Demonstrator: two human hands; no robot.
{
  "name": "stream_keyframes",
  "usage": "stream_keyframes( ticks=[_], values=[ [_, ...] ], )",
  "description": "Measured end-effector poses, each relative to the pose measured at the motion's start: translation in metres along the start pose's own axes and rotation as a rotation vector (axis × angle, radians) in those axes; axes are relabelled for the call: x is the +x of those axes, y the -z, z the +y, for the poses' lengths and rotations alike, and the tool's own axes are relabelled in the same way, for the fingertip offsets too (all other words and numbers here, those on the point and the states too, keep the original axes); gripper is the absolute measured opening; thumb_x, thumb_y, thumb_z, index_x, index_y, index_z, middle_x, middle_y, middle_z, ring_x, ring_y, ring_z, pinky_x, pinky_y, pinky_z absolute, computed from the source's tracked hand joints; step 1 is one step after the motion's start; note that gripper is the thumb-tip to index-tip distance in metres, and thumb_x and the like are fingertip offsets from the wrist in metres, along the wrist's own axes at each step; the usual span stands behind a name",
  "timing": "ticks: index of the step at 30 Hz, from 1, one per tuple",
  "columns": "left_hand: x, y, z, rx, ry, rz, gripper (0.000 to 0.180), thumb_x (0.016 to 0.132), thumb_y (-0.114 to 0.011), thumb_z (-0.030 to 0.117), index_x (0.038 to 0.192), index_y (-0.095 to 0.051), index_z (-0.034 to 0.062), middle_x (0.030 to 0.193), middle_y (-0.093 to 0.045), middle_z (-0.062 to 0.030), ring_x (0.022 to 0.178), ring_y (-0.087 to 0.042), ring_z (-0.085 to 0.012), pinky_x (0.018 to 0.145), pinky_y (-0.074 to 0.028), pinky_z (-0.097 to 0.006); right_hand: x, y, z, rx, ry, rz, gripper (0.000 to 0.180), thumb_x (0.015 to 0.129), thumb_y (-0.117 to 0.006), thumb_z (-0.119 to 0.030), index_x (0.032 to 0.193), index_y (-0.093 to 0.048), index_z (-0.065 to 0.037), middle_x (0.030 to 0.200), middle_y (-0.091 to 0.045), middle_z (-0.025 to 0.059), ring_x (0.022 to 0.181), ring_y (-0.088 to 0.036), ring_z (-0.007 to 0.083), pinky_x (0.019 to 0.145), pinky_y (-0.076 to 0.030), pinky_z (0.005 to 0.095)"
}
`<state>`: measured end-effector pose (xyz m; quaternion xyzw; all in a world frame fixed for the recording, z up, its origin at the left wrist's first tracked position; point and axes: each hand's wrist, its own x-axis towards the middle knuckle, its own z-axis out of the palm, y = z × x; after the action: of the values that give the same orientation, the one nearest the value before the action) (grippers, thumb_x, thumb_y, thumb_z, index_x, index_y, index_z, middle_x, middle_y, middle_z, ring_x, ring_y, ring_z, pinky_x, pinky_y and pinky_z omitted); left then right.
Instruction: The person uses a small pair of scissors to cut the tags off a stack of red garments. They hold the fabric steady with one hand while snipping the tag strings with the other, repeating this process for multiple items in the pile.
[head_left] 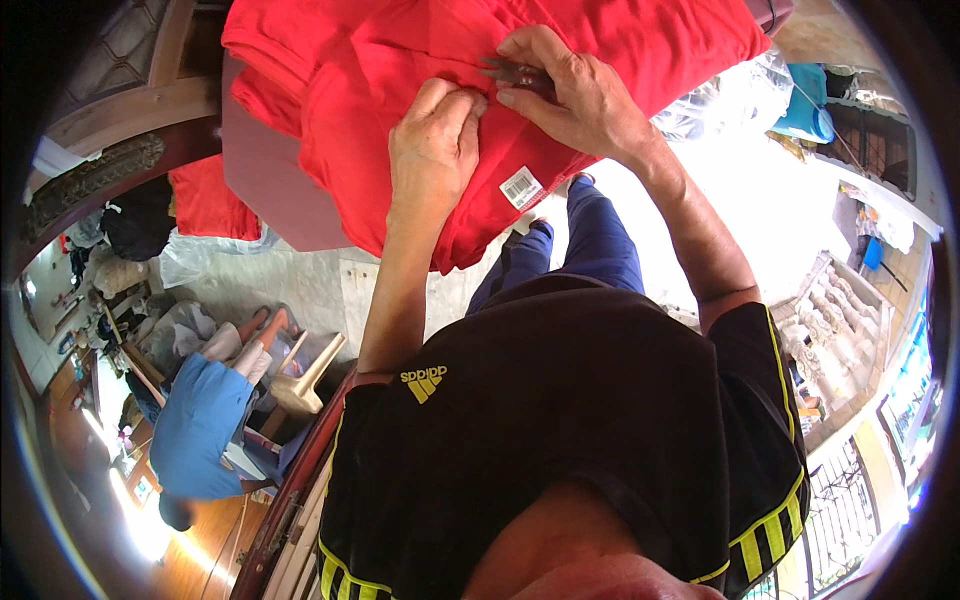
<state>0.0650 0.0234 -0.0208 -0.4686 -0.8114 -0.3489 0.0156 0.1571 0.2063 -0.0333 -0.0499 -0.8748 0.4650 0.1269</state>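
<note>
Bright red cloth (370, 110), perhaps a garment, lies in loose folds over the table in front of me and hangs past its near edge. My left hand (435, 140) is closed, pinching a bit of this cloth between thumb and fingers. Just to its right, my right hand (585, 100) grips a small pair of dark thread snips (530, 78), whose points face the left hand. The tips are close to the pinched cloth; whether they touch it I cannot tell. A white printed label (520, 187) shows on the cloth below my hands.
The maroon tabletop (265, 180) shows at the left. More red cloth (213, 200) and clear plastic lie beyond it. Clear plastic bags (735, 95) and a blue container (805, 105) are at the right. A person in a blue shirt (200, 410) sits at lower left beside a plastic chair (308, 375).
</note>
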Motion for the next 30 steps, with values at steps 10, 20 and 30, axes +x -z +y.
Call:
stream_keyframes(
  ticks=[10,20,30],
  values=[
    [-0.011,0.031,0.006,-0.689,0.465,-0.117,0.007,0.102,-0.056,0.005,0.098,-0.059,0.0014,0.080,-0.070,-0.0078,0.070,-0.068,-0.0129,0.065,-0.055,-0.027,-0.003,0.001,0.000,-0.136,0.183,-0.107,0.022,0.099,-0.063,-0.018,0.116,-0.056,-0.006,0.110,-0.069,0.0135,0.094,-0.072,0.0287,0.083,-0.056,0.0380],
    [0.003,0.032,-0.001,0.151,-0.016,0.021,0.010,0.084,-0.070,0.000,0.094,-0.071,-0.0022,0.106,-0.070,-0.0133,0.096,-0.068,-0.0303,0.084,-0.053,-0.038,0.010,0.000,-0.008,-0.238,0.015,0.002,0.025,0.091,-0.073,-0.025,0.105,-0.068,-0.005,0.086,-0.073,0.0120,0.079,-0.073,0.0278,0.069,-0.057,0.0394],
    [-0.010,0.047,0.001,-0.202,0.167,-0.014,0.004,0.089,-0.070,0.003,0.093,-0.070,0.0009,0.086,-0.070,-0.0130,0.074,-0.070,-0.0254,0.067,-0.055,-0.036,0.001,0.006,-0.001,-0.157,0.152,0.150,0.015,0.090,-0.074,-0.011,0.098,-0.066,-0.001,0.075,-0.064,0.0095,0.066,-0.065,0.0234,0.060,-0.053,0.0338]
  ],
)
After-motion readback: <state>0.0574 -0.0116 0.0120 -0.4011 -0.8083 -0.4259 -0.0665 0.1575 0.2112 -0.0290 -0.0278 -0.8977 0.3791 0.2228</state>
